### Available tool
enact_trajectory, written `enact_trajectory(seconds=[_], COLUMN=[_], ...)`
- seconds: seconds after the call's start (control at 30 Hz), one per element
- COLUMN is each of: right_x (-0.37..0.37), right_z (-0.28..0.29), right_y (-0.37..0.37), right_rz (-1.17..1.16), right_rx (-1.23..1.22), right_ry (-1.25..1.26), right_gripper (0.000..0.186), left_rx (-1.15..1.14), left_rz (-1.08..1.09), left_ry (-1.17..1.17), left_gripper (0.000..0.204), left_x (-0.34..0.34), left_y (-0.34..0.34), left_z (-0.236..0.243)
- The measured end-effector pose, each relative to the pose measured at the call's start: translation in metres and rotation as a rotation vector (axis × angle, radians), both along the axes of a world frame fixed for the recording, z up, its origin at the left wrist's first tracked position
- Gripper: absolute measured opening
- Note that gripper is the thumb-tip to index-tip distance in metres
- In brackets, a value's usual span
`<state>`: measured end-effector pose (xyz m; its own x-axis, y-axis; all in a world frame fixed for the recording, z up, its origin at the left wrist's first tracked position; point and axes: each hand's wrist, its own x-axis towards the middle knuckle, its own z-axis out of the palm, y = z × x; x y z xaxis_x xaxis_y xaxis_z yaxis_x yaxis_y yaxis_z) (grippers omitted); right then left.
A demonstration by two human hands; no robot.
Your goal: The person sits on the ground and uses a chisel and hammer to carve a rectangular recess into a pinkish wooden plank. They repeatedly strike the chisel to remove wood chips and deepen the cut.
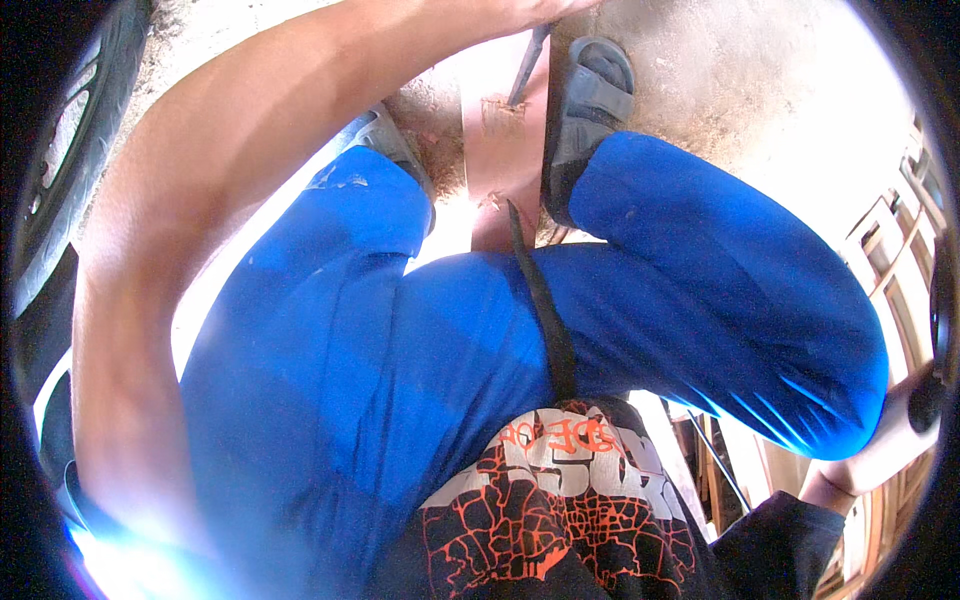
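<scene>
A pinkish wooden board (500,150) lies on the ground between my feet, with two rough-edged cuts in its face. A dark metal chisel-like tool (527,68) stands tilted with its tip in the farther cut. My left forearm arcs over from the left, and only the edge of my left hand (570,6) shows at the top rim, by the upper end of that tool. Its fingers are cut off, so the grip is hidden. My right forearm (880,445) runs out past my right knee, and the hand lies beyond the picture's edge.
Blue trousers (450,340) cover my bent legs, with a dark drawstring-like strip (540,300) hanging down toward the board. Grey sandals (595,90) flank the board. A wheel with a tyre (75,130) stands at far left; wooden frames (895,250) are stacked at right.
</scene>
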<state>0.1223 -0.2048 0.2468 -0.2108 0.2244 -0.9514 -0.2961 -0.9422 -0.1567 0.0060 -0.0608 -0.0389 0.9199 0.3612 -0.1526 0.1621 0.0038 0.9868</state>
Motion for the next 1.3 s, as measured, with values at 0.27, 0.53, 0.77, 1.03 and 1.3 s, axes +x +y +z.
enact_trajectory(seconds=[0.27,0.53,0.77,1.03,1.3], right_x=[-0.059,-0.05,-0.04,-0.046,-0.041], right_z=[0.004,-0.037,-0.072,-0.075,-0.068], right_y=[-0.003,-0.056,-0.09,-0.068,-0.06], right_rz=[-0.373,0.027,0.219,0.571,0.673], right_rx=[0.013,-0.256,-0.239,-0.213,-0.079], right_ry=[-0.656,-1.174,-0.751,-0.606,-0.721], right_gripper=[0.028,0.034,0.038,0.043,0.038], left_rx=[0.055,-0.24,-0.337,0.623,0.408], left_rz=[0.093,0.23,0.112,-1.184,-0.997], left_ry=[-0.131,0.0,0.077,0.225,0.285], left_gripper=[0.016,0.025,0.023,0.044,0.035], left_x=[-0.004,0.019,-0.004,-0.049,-0.047], left_y=[0.012,0.078,0.078,0.082,0.069], left_z=[0.0,0.024,0.027,0.014,0.05])
